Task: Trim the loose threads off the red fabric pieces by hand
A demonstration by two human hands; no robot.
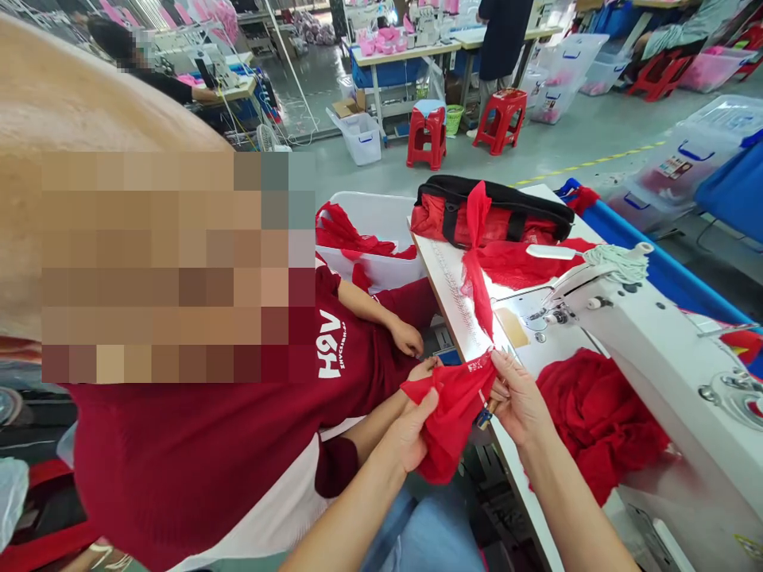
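A thin red cloth [454,405] with small white print hangs between my hands, over the near edge of the sewing table. My left hand [411,429] pinches its left side, thumb on top. My right hand [517,397] grips its upper right corner, fingers curled round it. From that corner a narrow twisted red strip [477,278] runs up across the white tabletop [442,278]. A dark blue and brass-coloured small object shows just under my right fingers; what it is I cannot make out. The white sewing machine [668,334] stands to the right of my hands.
Close on my left sits a person in a dark red shirt [238,461], a hand near the cloth. Red fabric [602,421] is heaped beside the machine. A red and black bag [494,214] lies at the table's far end, beside a white bin [381,270]. Red stools [427,135] stand beyond.
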